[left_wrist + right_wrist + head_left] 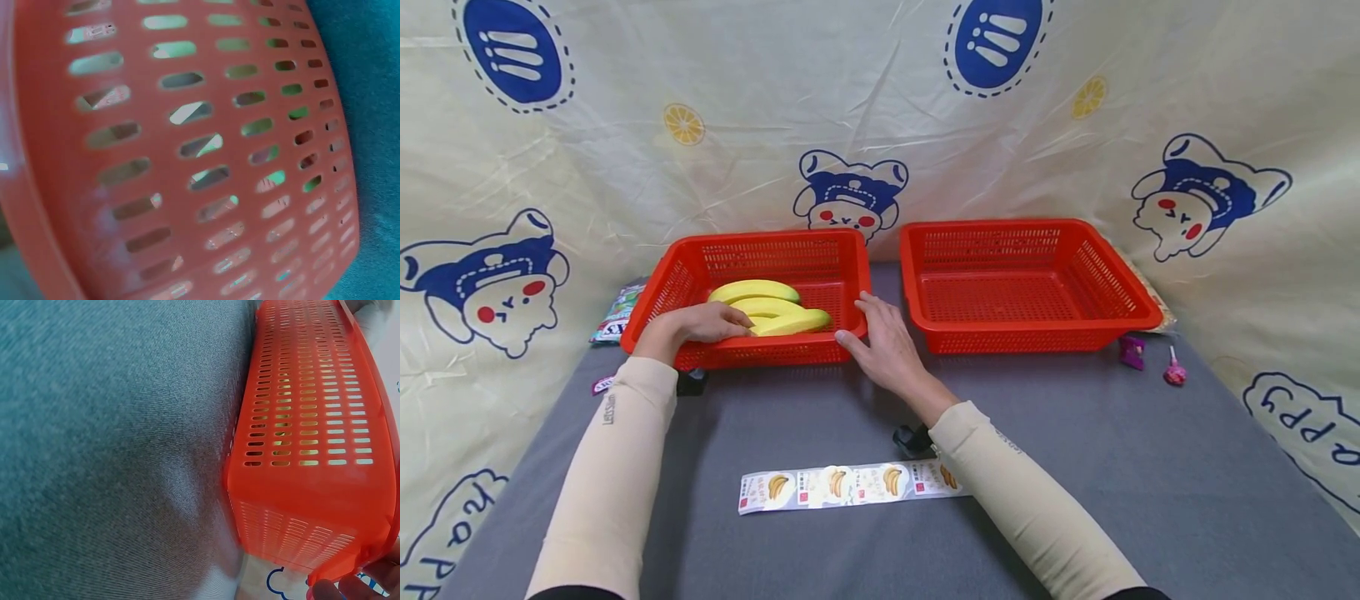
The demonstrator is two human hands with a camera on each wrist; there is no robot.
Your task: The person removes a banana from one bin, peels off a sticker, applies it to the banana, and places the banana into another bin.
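Note:
Several yellow bananas (755, 290) lie in the left red basket (760, 356), heaped toward its front. My left hand (711, 322) reaches over the front left rim, its fingertips right at the left ends of the front bananas. What its thumb does is hidden. My right hand (886, 343) rests at the basket's right rim near the front corner, with its fingers extended along it and the thumb apart. In the right wrist view, fingertips (356, 587) show by the basket's corner. The left wrist view shows only the perforated basket wall (212, 125) close up.
A second red basket (1037, 337) stands to the right. A strip of banana-picture labels (853, 486) lies in front, partly under the right forearm. A purple wrapped sweet (1132, 352) and a lollipop (1176, 368) lie at right. A colourful packet (617, 315) sits left of the baskets.

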